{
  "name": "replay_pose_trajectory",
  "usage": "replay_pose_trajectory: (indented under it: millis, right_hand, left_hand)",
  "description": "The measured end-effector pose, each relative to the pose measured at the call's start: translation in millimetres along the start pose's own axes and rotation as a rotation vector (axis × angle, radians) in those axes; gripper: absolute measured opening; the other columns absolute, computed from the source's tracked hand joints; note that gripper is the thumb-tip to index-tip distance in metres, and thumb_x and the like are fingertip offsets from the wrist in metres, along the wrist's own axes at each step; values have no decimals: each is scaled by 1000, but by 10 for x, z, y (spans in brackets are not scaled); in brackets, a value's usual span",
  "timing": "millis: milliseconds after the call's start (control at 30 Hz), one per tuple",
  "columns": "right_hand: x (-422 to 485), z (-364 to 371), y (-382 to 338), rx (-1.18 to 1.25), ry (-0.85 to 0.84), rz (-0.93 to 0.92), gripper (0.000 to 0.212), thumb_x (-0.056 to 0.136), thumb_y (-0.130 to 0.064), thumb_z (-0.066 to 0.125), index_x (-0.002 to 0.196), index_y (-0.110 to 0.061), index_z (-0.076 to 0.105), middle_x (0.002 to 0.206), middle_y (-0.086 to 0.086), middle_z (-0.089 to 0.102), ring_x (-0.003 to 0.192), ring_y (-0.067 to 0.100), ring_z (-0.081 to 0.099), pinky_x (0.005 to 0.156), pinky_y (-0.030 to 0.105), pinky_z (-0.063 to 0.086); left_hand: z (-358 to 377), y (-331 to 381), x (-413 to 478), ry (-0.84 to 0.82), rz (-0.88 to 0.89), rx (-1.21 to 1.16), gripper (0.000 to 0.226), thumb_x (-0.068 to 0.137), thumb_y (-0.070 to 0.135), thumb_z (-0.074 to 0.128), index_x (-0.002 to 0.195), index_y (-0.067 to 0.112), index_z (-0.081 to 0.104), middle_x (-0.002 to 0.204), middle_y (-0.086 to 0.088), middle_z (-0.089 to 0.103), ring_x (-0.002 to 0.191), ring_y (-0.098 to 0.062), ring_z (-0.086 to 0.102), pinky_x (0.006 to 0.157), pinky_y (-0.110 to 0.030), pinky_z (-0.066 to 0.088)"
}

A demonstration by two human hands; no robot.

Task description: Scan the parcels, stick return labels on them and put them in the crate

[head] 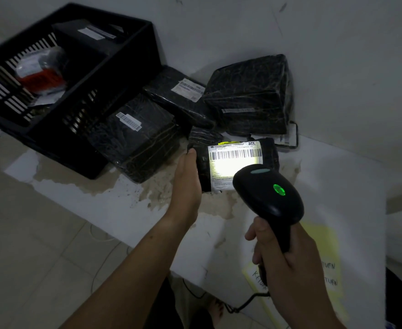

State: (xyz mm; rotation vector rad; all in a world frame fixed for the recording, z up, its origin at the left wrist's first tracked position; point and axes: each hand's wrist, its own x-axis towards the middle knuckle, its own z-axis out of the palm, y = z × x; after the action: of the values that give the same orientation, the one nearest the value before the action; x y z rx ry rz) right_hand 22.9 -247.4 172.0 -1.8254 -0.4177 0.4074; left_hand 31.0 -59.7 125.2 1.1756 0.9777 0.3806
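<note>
Now, L grip (188,176) clamped on 1 parcel (235,167), R grip (290,264) clamped on 1 scanner (266,191), 1 crate (114,60)

left grip (187,180) clasps parcel (233,160) edge; right grip (287,262) wraps scanner (266,193) handle

A parcel-handling room is suggested by wrapped parcels (145,136), a crate (95,91) and a scanner (268,193).
</note>
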Motion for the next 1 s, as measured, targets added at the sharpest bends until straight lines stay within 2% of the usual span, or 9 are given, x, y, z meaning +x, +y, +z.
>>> replay_pose_trajectory:
  millis: [200, 300, 400, 467, 567, 667, 700, 867, 1000]
  right_hand:
    - [27, -40, -17, 20, 9, -12, 59, 79, -65, 45, 96, -13, 66, 60, -2, 62, 46, 6, 56, 46, 9, 39]
    - [5, -15, -23, 15, -2, -13, 60, 78, -66, 46, 96, -13, 66, 60, -4, 62, 48, 6, 58, 47, 8, 39]
    - [-21, 4, -53, 11, -5, -26, 64, 77, -76, 48, 93, -16, 66, 60, -3, 62, 50, 7, 59, 48, 9, 40]
    - [-32, 1, -78, 3, -7, -31, 69, 76, -83, 44, 92, -19, 66, 60, -2, 62, 50, 8, 59, 48, 10, 41]
    - [-27, -15, -60, -2, -4, -19, 57, 79, -69, 47, 92, -16, 66, 59, -4, 62, 51, 7, 60, 49, 9, 41]
    - [-15, -25, -44, -15, -8, -20, 55, 80, -65, 45, 94, -15, 66, 60, -4, 63, 53, 7, 61, 49, 8, 41]
    - [-12, -25, -43, -14, -6, -23, 56, 80, -64, 45, 94, -15, 66, 60, -4, 63, 53, 6, 61, 49, 8, 41]
    - [7, -22, -54, -15, -2, -14, 55, 79, -66, 46, 94, -18, 66, 58, -1, 61, 51, 9, 59, 48, 11, 41]
    - [7, -36, -52, -46, 11, -20, 52, 80, -66, 45, 92, -20, 65, 59, -1, 61, 51, 11, 59, 47, 11, 40]
  left_hand:
    - [10, 34, -46, -19, 61, -6, 58, 87, 69, 39, 125, 32, 62, 121, 5, 70, 114, -18, 66, 101, -53, 52]
    - [13, 55, -60, 6, 113, -25, 48, 84, 65, 39, 112, 35, 64, 119, 5, 69, 114, -18, 64, 102, -52, 49]
    - [-1, 58, -64, 2, 172, -29, 34, 98, 51, 39, 112, 31, 63, 115, 7, 69, 111, -11, 63, 95, -40, 48]
    - [-19, 63, -51, -11, 174, -55, 28, 107, 36, 37, 113, 30, 63, 107, 14, 71, 104, -2, 64, 89, -32, 46]
    - [-48, 76, -31, -20, 195, -56, 29, 107, 27, 36, 109, 34, 63, 99, 22, 72, 95, 6, 65, 83, -25, 47]
    - [-59, 89, -45, -52, 243, -71, 33, 108, 18, 31, 101, 38, 58, 84, 34, 70, 82, 17, 63, 69, -6, 47]
    - [-61, 94, -51, -61, 256, -72, 36, 109, 16, 30, 99, 38, 56, 81, 35, 69, 80, 18, 62, 67, -4, 46]
    - [-74, 90, -21, -70, 287, -80, 40, 106, 11, 29, 104, 32, 63, 90, 23, 73, 88, 8, 66, 71, -10, 49]
    - [-83, 116, -26, -73, 307, -99, 39, 107, 12, 29, 100, 32, 62, 85, 24, 72, 83, 9, 65, 72, -12, 50]
